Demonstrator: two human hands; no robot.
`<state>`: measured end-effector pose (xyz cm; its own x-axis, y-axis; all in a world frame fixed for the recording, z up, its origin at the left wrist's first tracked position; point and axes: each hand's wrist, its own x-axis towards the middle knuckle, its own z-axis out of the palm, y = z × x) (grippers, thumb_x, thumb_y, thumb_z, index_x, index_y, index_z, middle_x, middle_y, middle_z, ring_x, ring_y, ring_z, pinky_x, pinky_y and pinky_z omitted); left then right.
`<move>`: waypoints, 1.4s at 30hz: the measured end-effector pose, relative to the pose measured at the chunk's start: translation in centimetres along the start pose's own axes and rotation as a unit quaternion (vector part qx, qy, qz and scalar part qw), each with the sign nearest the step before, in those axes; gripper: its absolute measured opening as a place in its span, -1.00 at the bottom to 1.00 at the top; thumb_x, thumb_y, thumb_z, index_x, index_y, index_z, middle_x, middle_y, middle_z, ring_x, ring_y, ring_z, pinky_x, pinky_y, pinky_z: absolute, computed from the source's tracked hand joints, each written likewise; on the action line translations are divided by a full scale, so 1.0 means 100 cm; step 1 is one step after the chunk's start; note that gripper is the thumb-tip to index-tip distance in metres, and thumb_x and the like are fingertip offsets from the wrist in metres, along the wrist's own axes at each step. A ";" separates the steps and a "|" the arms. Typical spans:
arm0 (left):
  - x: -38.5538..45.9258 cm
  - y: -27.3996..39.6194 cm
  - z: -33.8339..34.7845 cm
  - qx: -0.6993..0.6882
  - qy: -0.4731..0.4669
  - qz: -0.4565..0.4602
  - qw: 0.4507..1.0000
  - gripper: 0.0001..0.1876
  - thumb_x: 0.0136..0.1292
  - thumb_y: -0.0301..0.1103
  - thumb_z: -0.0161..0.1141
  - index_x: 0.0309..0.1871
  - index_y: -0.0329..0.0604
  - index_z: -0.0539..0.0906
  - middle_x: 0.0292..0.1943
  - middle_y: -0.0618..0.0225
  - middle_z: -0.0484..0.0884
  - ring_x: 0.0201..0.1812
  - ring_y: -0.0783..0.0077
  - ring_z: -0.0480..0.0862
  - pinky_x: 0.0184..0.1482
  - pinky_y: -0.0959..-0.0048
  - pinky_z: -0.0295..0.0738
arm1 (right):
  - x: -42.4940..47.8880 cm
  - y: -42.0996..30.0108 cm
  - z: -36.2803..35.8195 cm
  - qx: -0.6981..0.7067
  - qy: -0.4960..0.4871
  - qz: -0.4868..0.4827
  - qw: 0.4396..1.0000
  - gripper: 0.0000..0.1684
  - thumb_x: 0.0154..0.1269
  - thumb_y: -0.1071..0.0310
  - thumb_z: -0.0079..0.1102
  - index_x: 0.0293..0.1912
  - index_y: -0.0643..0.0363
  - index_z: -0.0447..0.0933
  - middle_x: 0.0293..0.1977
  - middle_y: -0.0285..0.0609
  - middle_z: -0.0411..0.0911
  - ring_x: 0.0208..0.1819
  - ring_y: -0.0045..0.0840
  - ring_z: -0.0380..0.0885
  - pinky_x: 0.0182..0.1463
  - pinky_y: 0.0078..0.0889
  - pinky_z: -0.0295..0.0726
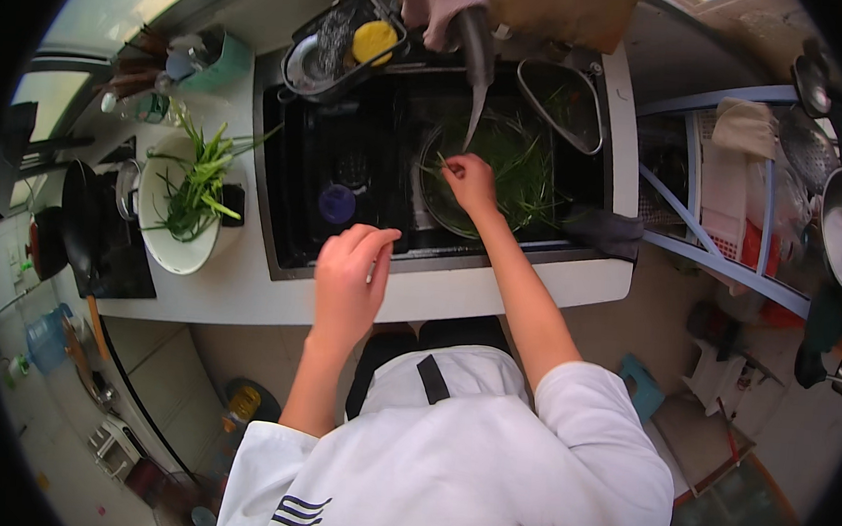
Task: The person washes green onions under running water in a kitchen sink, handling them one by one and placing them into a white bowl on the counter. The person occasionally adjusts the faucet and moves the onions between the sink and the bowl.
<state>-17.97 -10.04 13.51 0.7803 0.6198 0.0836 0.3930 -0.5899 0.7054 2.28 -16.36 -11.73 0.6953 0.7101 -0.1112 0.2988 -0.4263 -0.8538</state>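
Water runs from the faucet [475,49] into a basin [428,198] of water and long green leafy stalks [534,190] in the right sink bowl. Over this basin, my right hand [471,181] pinches a thin green stalk piece [439,161] beside the stream. My left hand [354,270] is raised near the sink's front edge, thumb and fingertips close together; whether something small lies between them cannot be told. On the counter at left, a white bowl [176,252] holds more green stalks [205,185].
A caddy [331,84] with a steel scourer and yellow sponge sits behind the sink. A triangular strainer basket [561,105] is at the back right corner. A dark cloth [606,233] hangs over the sink's right front edge. A purple-blue round item [337,204] lies in the left bowl.
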 end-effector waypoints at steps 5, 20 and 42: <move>0.006 -0.009 0.051 -0.396 -0.158 -0.233 0.874 -0.80 0.37 -0.47 0.03 -0.09 -0.37 0.63 -0.27 0.33 0.65 -0.25 0.53 0.64 -0.16 0.58 0.54 | -0.027 -0.095 -0.082 0.129 0.195 -0.039 0.972 -0.87 0.15 0.43 0.31 -0.27 0.25 0.64 -0.45 -0.23 0.49 -0.48 -0.57 0.53 -0.42 -0.57 0.49; 0.128 -0.004 0.136 -0.689 -0.115 -0.304 0.648 -0.63 0.49 -0.07 -0.17 0.11 -0.09 0.49 0.06 0.31 0.57 -0.04 0.43 0.57 -0.07 0.40 0.47 | -0.017 -0.139 -0.116 0.356 0.091 0.102 0.924 -0.87 0.23 0.47 0.25 -0.26 0.34 0.54 -0.45 -0.19 0.64 -0.46 -0.62 0.64 -0.49 -0.65 0.58; 0.138 -0.036 0.143 -0.755 -0.041 -0.316 0.573 -0.71 0.47 -0.13 -0.11 -0.02 -0.10 0.52 0.07 0.29 0.57 0.17 0.26 0.51 -0.04 0.42 0.50 | 0.020 -0.127 -0.090 0.343 -0.020 0.145 0.928 -0.80 0.27 0.42 0.24 -0.14 0.31 0.64 -0.37 -0.21 0.66 -0.39 -0.66 0.63 -0.42 -0.71 0.59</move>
<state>-1.70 -6.78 2.01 0.7582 0.4004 -0.5146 -0.2113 0.8975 0.3870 5.79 -14.59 3.43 0.6526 0.6470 -0.3944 -0.3940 -0.1549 -0.9060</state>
